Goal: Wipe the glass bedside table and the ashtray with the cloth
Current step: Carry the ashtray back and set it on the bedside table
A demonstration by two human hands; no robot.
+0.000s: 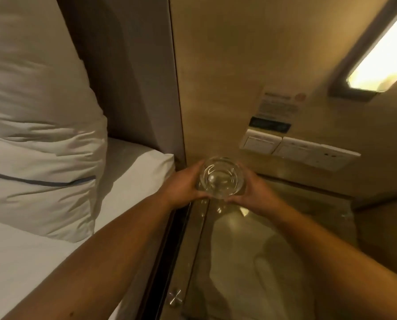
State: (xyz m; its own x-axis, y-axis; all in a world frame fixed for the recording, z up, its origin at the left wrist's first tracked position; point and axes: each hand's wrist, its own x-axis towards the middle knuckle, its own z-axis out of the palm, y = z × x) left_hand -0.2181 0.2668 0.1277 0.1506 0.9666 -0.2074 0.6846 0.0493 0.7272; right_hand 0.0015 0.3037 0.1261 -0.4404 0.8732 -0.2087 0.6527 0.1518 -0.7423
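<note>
A round clear glass ashtray is held between both hands near the far left corner of the glass bedside table. My left hand grips its left side and my right hand grips its right side. Whether the ashtray rests on the glass or hangs just above it I cannot tell. The table top is transparent with a metal fastener near its left edge. No cloth is in view.
A bed with a white sheet and white pillows lies directly left of the table. Behind the table is a beige wall with switch and socket plates, a notice and a lit lamp.
</note>
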